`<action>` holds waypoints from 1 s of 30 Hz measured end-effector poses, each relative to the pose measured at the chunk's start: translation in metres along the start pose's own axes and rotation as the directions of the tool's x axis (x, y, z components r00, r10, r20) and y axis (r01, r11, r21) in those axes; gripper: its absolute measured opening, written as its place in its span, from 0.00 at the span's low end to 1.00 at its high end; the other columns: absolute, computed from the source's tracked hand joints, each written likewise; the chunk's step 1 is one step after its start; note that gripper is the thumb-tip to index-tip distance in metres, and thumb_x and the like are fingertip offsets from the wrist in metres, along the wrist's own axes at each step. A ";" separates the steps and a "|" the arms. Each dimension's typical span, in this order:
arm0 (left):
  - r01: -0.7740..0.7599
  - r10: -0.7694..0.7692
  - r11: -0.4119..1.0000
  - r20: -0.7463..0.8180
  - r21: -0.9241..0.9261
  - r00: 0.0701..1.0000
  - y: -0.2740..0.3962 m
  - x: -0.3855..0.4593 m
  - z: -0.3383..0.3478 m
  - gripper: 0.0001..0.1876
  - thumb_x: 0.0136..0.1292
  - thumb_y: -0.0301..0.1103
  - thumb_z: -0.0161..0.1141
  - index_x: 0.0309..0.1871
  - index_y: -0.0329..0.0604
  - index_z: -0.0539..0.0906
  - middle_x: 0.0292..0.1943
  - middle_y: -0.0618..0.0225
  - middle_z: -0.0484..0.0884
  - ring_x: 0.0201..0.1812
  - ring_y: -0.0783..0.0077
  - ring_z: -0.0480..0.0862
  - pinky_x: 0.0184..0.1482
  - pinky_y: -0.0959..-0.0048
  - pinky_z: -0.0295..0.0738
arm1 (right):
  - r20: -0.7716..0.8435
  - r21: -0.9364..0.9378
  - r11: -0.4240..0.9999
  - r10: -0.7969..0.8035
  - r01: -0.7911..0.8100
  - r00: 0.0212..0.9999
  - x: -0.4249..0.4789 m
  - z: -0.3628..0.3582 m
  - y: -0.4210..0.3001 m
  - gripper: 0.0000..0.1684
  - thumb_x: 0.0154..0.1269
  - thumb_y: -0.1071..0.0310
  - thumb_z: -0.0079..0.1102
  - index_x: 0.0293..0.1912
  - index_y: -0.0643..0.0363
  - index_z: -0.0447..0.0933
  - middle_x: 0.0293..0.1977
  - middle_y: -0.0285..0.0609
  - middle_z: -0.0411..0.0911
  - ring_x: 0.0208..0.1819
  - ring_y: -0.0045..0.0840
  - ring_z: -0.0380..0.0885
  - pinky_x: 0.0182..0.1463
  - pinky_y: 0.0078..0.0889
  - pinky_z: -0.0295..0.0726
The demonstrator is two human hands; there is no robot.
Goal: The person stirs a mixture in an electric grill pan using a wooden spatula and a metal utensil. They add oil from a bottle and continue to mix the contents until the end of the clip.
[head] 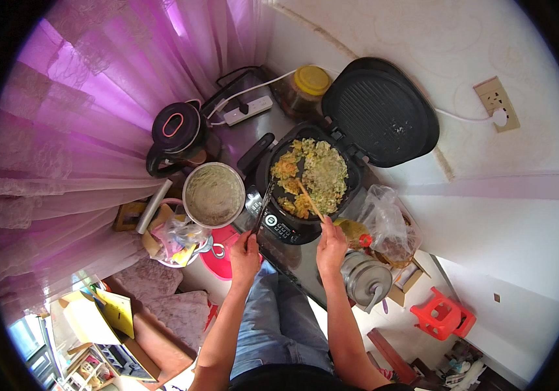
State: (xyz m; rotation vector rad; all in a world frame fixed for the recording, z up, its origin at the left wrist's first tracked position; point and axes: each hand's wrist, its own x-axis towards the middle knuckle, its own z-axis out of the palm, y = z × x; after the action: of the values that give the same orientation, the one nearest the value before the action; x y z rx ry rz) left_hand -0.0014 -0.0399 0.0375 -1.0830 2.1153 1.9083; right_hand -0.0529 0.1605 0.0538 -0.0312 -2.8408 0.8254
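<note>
An electric griddle [287, 228] lies before me with its ridged lid [379, 110] raised. In the pan, a pale green-flecked batter pancake [325, 178] covers the right side. Browned, broken pieces of it [287, 166] lie at the left and front. My left hand [245, 256] grips a long dark utensil [264, 207], whose far end is at the pan's left rim; its exact kind cannot be told. My right hand [332, 244] holds what looks like a wooden chopstick [311, 199], with its tip among the browned pieces. A bowl with batter residue [213, 195] stands left of the griddle.
An electric kettle [179, 132] and a white power strip [248, 111] stand at the back left. A yellow-lidded jar [311, 80] is behind the griddle. An oil bottle [353, 233], a plastic bag [384, 215] and a lidded metal pot [365, 281] crowd the right. Scissors [217, 249] lie at the left.
</note>
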 end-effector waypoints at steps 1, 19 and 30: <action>0.004 -0.004 1.000 0.000 0.019 1.000 -0.003 0.000 -0.002 0.12 0.69 0.33 0.53 0.45 0.34 0.82 0.18 0.71 0.74 0.16 0.78 0.72 0.19 0.73 0.64 | -0.017 0.013 1.000 0.008 -0.008 1.000 -0.002 0.000 0.002 0.14 0.68 0.73 0.55 0.52 0.60 0.79 0.32 0.52 0.77 0.28 0.43 0.78 0.34 0.41 0.77; -0.013 -0.011 0.978 0.111 0.210 0.994 0.014 0.014 0.016 0.12 0.67 0.36 0.54 0.44 0.38 0.83 0.22 0.53 0.80 0.21 0.55 0.81 0.27 0.61 0.73 | -0.046 0.191 0.970 0.164 -0.152 0.985 -0.007 0.013 0.031 0.15 0.72 0.67 0.52 0.50 0.66 0.78 0.18 0.44 0.72 0.13 0.23 0.72 0.18 0.27 0.74; -0.146 0.133 0.948 0.062 0.284 0.989 0.023 0.005 0.006 0.10 0.64 0.33 0.56 0.42 0.38 0.84 0.29 0.46 0.82 0.33 0.43 0.83 0.34 0.55 0.76 | -0.038 0.045 0.996 0.073 -0.072 0.997 0.000 0.019 0.016 0.12 0.70 0.68 0.52 0.48 0.63 0.79 0.27 0.54 0.79 0.21 0.41 0.78 0.28 0.40 0.77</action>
State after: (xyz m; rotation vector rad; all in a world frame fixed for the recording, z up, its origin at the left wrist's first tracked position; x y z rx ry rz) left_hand -0.0204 -0.0380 0.0531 -0.8468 2.4064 1.5876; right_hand -0.0572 0.1640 0.0298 -0.1438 -2.7986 0.8910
